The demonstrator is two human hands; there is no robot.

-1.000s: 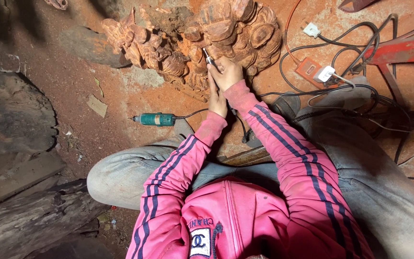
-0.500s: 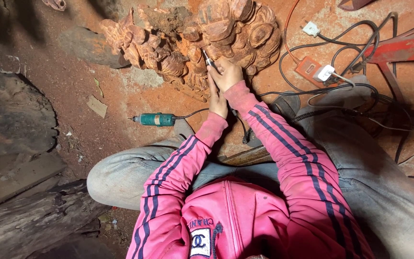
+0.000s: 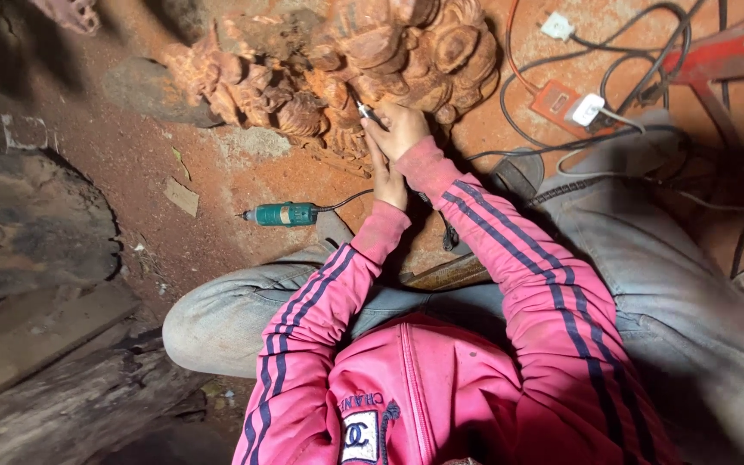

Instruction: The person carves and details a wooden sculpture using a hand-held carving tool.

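Note:
I sit on the dusty floor in a pink striped jacket and grey trousers. A reddish carved wood piece (image 3: 355, 60), full of rounded flower-like shapes, lies in front of me. My right hand (image 3: 402, 129) is closed around a slim metal-tipped carving tool (image 3: 365, 112) whose point touches the lower edge of the carving. My left hand (image 3: 387, 179) lies just under the right one, pressed against it and the tool's lower part. A green hand-held rotary tool (image 3: 282, 213) rests on the floor to the left, its black cord running toward my hands.
An orange power strip (image 3: 557, 102) with a white plug and tangled black cables (image 3: 647, 77) lie at the upper right beside a red metal frame (image 3: 729, 56). Dark rough logs (image 3: 36, 241) and planks fill the left side. A wood block (image 3: 449, 271) lies between my knees.
My hands stay at the same spot on the carving, with only tiny shifts of the tool tip. The rest is unchanged.

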